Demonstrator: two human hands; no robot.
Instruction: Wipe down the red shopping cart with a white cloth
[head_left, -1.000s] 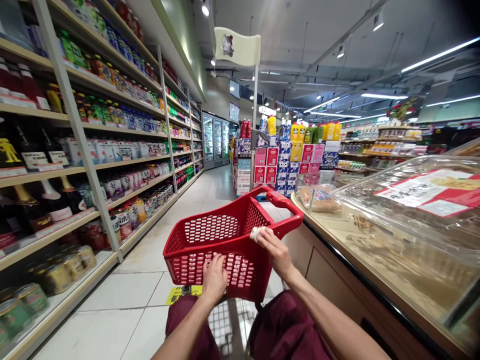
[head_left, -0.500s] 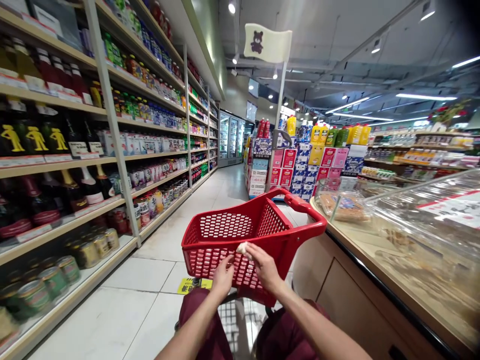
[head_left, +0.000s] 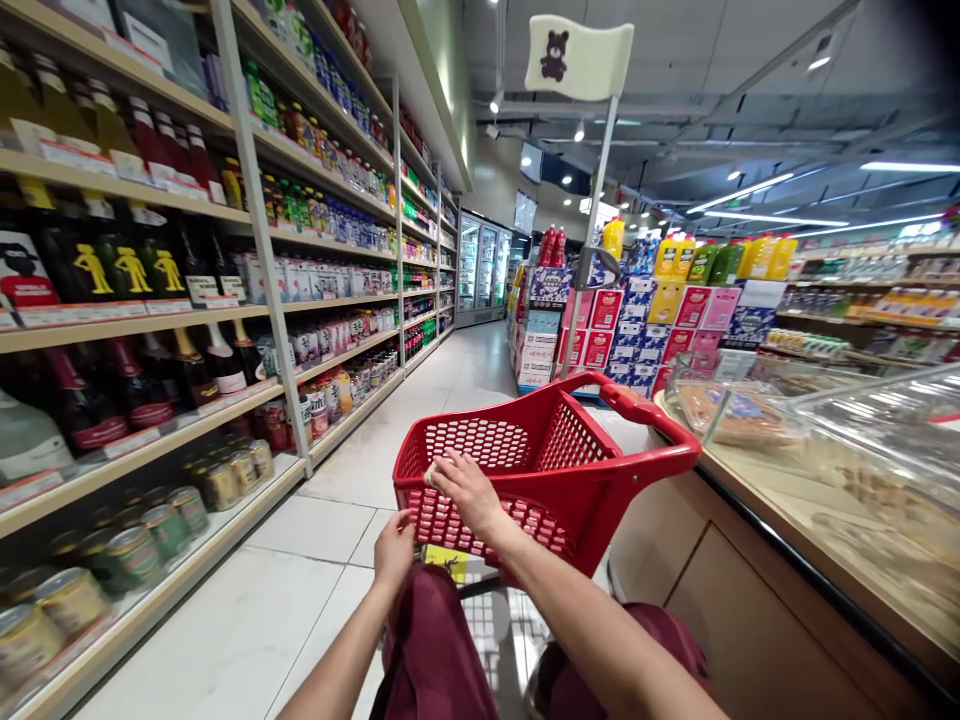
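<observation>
Moved leftward along the near rim of the red perforated plastic shopping basket (head_left: 540, 460) since the earlier frames: right hand (head_left: 466, 488), fingers curled narrow over a small pale wad (head_left: 430, 475) pressed to the rim's left corner. Dropped lower too: left hand (head_left: 394, 547), now against the basket's near wall at the bottom left corner, fingers bent; cannot tell whether anything is gripped. Basket tilted, raised above dark maroon trouser legs (head_left: 439, 650), its red handle (head_left: 645, 415) toward the right.

Underfoot, pale glossy floor tiles (head_left: 300, 590) running down a long aisle, with a yellow floor sticker (head_left: 448, 560) just under the basket. Along the left, cream metal shelving (head_left: 262, 250) stocked with dark bottles, cans and jars. On the right, beige counter with a black edge (head_left: 757, 560) carrying clear plastic food covers (head_left: 885, 420). Beyond the basket, stacked red, pink and blue cartons (head_left: 637, 320) topped with yellow bottles. Rising behind, a cream flag with a bear print (head_left: 577, 58) on a thin pole. At the aisle's far end, glass-door fridges (head_left: 484, 265). Overhead, dark ceiling with strip lights (head_left: 750, 190).
</observation>
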